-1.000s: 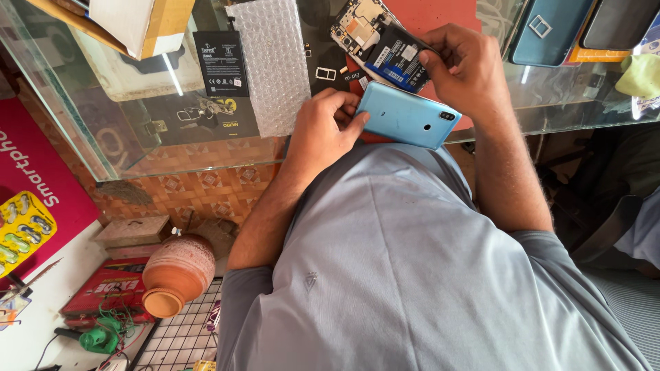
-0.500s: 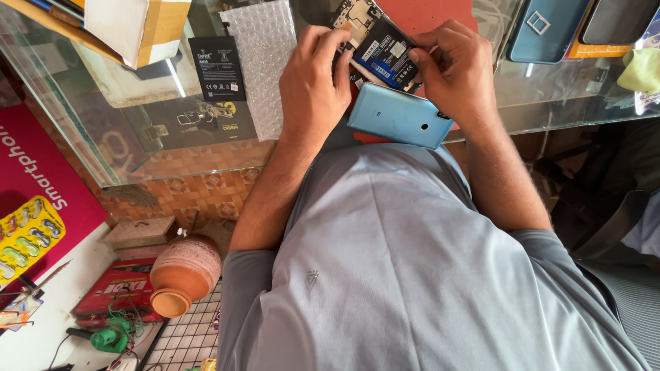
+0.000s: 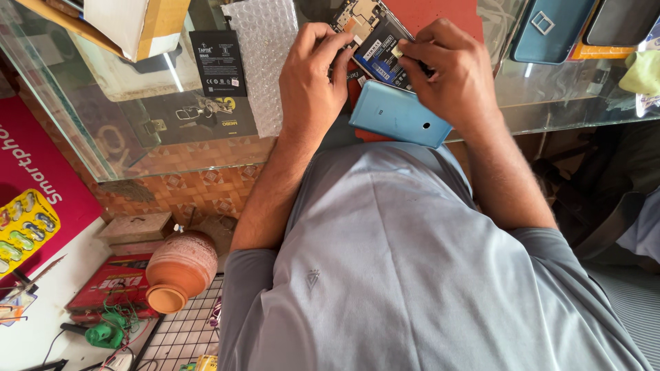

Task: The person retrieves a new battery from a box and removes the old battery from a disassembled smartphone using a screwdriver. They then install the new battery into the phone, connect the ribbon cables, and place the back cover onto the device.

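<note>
Below us, we see the clear glass desk [image 3: 103,124] spreading across the top of the view, with our grey shirt filling the lower part. On the desk lies a sheet of clear bubble wrap [image 3: 265,62], and just left of it a flat black rectangular battery pack [image 3: 218,62]. At the far right rests a teal phone case [image 3: 546,31]. Beneath the desk, on the floor, a round terracotta clay pot [image 3: 180,269] lies on its side beside a red flat box [image 3: 113,282].

Nearer to us, a light blue phone back cover [image 3: 399,115] lies at the desk's front edge, just under both hands. Above it sits the opened phone with a bare circuit board and black battery [image 3: 375,41], lying on a red mat [image 3: 447,14].

We hold that opened phone with both hands. Our left hand [image 3: 313,79] rests on its left side, fingers [image 3: 330,41] curled over the edge and gripping it. Our right hand [image 3: 457,72] presses on its right side, fingers [image 3: 412,55] pinched together on a small pale piece [image 3: 397,51] at the battery; what that piece is, we cannot tell.
</note>
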